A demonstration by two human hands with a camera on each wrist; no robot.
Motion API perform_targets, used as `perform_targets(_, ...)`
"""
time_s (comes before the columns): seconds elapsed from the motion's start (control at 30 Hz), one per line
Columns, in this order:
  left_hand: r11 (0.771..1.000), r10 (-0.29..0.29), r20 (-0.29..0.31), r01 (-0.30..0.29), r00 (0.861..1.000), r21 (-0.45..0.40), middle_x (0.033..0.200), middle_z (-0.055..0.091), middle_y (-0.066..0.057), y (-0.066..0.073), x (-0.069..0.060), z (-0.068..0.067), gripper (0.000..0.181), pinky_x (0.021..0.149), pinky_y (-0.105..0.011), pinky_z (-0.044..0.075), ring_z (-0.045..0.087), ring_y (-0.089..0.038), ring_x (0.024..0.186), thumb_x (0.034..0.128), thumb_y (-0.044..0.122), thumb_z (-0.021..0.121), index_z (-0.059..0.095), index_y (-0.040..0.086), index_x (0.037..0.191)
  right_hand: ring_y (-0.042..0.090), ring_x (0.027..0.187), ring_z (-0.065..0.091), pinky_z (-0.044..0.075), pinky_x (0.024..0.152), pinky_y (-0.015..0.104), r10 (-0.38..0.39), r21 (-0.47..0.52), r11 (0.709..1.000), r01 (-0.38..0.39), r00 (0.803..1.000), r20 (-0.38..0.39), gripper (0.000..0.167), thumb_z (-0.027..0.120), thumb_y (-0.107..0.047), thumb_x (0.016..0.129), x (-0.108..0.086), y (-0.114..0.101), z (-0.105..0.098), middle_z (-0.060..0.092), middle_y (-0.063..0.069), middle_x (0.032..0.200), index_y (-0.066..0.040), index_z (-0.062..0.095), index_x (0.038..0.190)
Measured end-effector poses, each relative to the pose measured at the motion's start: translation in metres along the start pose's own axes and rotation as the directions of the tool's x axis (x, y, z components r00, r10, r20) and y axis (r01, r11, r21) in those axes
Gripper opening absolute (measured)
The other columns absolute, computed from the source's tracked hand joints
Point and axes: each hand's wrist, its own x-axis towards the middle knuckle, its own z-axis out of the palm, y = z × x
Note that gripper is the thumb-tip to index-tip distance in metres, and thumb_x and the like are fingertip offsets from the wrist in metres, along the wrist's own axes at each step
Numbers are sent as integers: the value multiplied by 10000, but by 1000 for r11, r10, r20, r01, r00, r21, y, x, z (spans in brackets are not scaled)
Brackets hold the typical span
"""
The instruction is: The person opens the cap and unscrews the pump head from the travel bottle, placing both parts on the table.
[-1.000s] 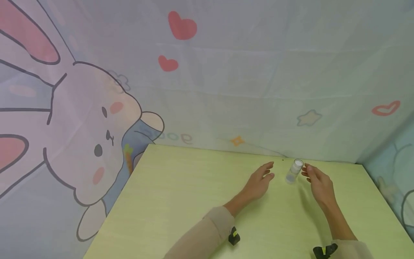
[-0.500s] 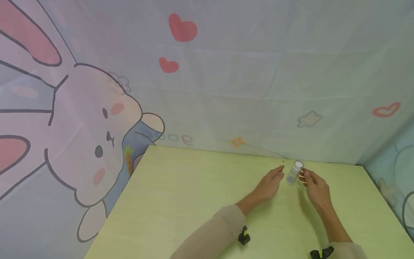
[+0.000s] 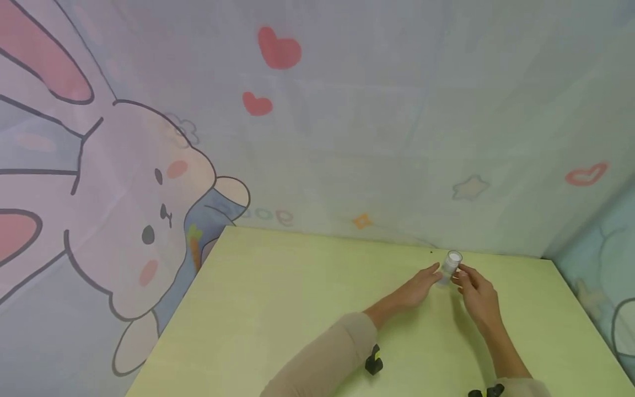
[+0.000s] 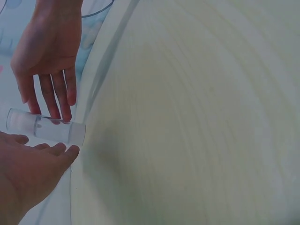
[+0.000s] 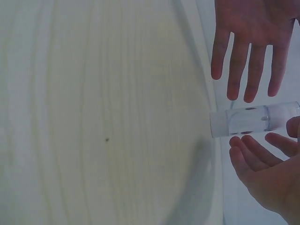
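A clear cylindrical bottle (image 3: 451, 261) with a white top section stands near the back of the table, between the two hands. It lies sideways across the left wrist view, where its see-through body (image 4: 52, 129) shows. My left hand (image 3: 415, 289) is on its left side, fingers extended; the right wrist view shows a small gap between these fingertips and the bottle (image 5: 248, 120). On the other side my right hand (image 3: 479, 298) has its fingertips at the bottle's wall, apparently touching, with loosely bent fingers. Neither hand wraps round the bottle.
The pale yellow-green table (image 3: 297, 286) ends behind the bottle at a cloth backdrop (image 3: 347, 138) with a cartoon rabbit (image 3: 129, 209) and hearts. A second cloth (image 3: 605, 264) hangs along the right edge. Black wrist cameras (image 3: 374, 361) sit at the sleeves.
My left hand has moved right, closing most of its distance to the bottle. The right hand has come slightly left, up to the bottle. The bottle still stands in about the same place.
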Motion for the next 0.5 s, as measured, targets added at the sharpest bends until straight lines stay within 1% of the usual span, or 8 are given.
perform_targets(0.07,1000,6,16,-6,1000,-13,1724,297,-2,-1,1,0,632,1283,-387,232,249,-182,1586,1139,473,284,290,143,1679,411,1219,676,524,835,94,4,-6,1000,-4,1000,7,549,346,-347,1174,0,0,1,624,289,1409,32,452,1557)
perform_targets(0.17,1000,11,14,-11,1000,-28,1720,304,-4,-3,1,2,631,1282,-405,236,250,-186,1585,1142,481,277,286,151,1681,194,1145,724,546,862,124,1,17,1000,-1,1000,-4,531,370,-329,1172,-1,1,4,625,289,1408,30,464,1552)
perform_targets(0.23,998,39,15,-38,999,-46,1719,306,-28,-4,1,2,629,1282,-398,234,249,-192,1585,1150,461,273,280,119,1679,36,1084,703,545,867,122,-6,30,1000,7,1000,-16,526,384,-330,1170,-2,0,5,628,287,1405,22,473,1550)
perform_targets(0.3,996,73,17,-72,997,-56,1720,305,-49,-4,1,2,626,1281,-370,225,248,-190,1585,1158,438,260,279,81,1672,-70,1029,664,542,859,114,-12,45,999,13,1000,-29,516,403,-323,1166,-2,-2,7,634,291,1395,19,485,1544)
perform_targets(0.4,990,124,27,-122,992,-67,1718,301,-87,-3,0,0,621,1276,-325,213,250,-191,1583,1164,402,242,276,27,1658,-117,976,638,525,821,87,-6,38,999,7,999,-43,506,426,-318,1160,-3,-5,9,646,285,1380,12,497,1538)
perform_targets(0.5,988,143,23,-141,989,-55,1714,306,-87,-2,-3,-3,618,1271,-302,207,253,-185,1581,1162,390,236,285,17,1652,-109,964,643,508,798,67,-1,26,1000,2,999,-52,499,448,-323,1155,-4,-8,11,662,264,1369,-11,509,1540)
